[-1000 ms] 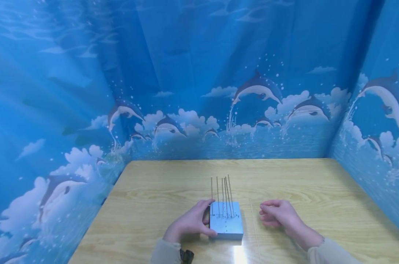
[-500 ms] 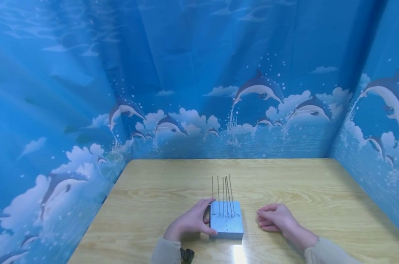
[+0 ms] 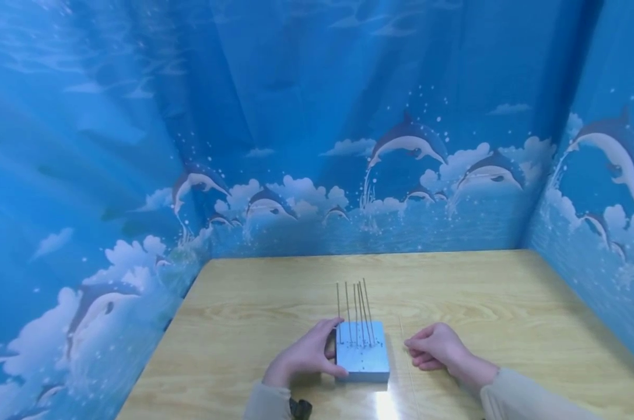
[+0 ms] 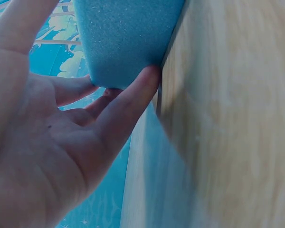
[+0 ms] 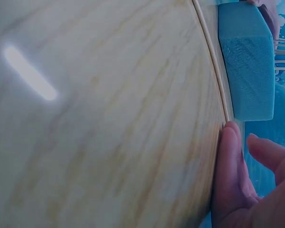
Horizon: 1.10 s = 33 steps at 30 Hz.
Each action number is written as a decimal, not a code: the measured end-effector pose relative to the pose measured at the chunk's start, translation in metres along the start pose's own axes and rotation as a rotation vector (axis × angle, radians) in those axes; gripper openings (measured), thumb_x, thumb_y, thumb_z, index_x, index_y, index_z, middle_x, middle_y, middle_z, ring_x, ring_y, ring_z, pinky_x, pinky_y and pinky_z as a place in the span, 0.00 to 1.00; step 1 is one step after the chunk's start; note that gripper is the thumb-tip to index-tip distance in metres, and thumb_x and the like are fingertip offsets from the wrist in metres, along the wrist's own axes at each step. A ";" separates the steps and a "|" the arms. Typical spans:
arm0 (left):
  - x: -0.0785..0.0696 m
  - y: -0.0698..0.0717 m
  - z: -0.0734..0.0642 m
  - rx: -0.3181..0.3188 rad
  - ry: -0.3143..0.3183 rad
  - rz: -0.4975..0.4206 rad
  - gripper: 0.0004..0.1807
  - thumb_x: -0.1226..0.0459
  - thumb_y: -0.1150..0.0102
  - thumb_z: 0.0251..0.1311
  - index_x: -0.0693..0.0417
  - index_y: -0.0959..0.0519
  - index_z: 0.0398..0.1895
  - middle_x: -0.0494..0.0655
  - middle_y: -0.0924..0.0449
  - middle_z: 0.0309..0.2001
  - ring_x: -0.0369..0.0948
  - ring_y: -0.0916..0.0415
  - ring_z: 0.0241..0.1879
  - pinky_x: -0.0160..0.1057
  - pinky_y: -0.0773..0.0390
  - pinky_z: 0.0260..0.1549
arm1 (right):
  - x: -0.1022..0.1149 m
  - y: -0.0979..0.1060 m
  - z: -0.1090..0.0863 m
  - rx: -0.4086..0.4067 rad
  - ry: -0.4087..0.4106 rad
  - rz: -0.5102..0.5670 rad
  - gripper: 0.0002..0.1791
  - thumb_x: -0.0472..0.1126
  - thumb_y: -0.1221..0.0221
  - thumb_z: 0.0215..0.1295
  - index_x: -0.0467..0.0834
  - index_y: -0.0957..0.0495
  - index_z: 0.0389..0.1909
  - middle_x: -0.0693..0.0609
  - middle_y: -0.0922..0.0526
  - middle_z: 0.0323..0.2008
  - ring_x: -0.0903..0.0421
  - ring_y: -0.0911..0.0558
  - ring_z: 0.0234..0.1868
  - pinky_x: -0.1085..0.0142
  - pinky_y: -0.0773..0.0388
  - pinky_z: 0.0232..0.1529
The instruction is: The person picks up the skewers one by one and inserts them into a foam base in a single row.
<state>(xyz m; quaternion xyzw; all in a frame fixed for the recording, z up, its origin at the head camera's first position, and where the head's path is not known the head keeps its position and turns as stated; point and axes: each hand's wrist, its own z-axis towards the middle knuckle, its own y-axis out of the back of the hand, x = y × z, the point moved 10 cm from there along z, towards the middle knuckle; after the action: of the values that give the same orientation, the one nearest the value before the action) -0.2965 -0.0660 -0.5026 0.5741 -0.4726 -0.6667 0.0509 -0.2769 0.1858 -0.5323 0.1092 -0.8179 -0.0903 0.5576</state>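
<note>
A light blue foam block (image 3: 364, 361) lies on the table, with several thin brown sticks (image 3: 356, 309) standing upright in its top. My left hand (image 3: 307, 354) grips the block's left side, thumb at the near corner and fingers toward the far one. In the left wrist view, fingertips press against the foam (image 4: 128, 42). To the block's right, a slender pale stick (image 3: 409, 373) lies flat on the tabletop. My right hand (image 3: 436, 349) is down beside that stick; in the right wrist view one fingertip meets the stick (image 5: 211, 54), while the thumb stays apart from it.
The wood-grain table (image 3: 264, 286) reaches back to a blue curtain (image 3: 306, 116) printed with dolphins and clouds, which also encloses both sides. A bright light reflection (image 3: 385, 403) shows on the tabletop in front of the block.
My right hand has moved slightly left, and its fingertips are now at the lying stick. The left hand keeps its hold on the foam block.
</note>
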 end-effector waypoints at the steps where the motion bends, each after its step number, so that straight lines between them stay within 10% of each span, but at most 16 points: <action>1: 0.000 0.000 0.000 -0.001 0.001 -0.003 0.63 0.47 0.20 0.36 0.53 0.45 0.76 0.51 0.37 0.72 0.50 0.39 0.71 0.53 0.38 0.73 | 0.000 0.000 0.000 0.001 0.000 -0.006 0.14 0.34 0.33 0.57 0.27 0.22 0.38 0.45 0.16 0.21 0.57 0.17 0.18 0.64 0.14 0.23; 33: -0.001 0.000 -0.003 -0.017 -0.011 0.020 0.63 0.45 0.21 0.35 0.50 0.44 0.76 0.50 0.37 0.71 0.50 0.38 0.71 0.56 0.37 0.71 | 0.015 -0.009 0.009 -0.021 0.004 -0.348 0.09 0.34 0.30 0.52 0.35 0.22 0.22 0.45 0.19 0.15 0.58 0.20 0.13 0.66 0.16 0.18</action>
<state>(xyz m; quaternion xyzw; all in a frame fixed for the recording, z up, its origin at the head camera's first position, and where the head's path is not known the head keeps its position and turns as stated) -0.2935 -0.0673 -0.5012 0.5653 -0.4730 -0.6732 0.0597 -0.2898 0.1736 -0.5244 0.2433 -0.7846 -0.1937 0.5363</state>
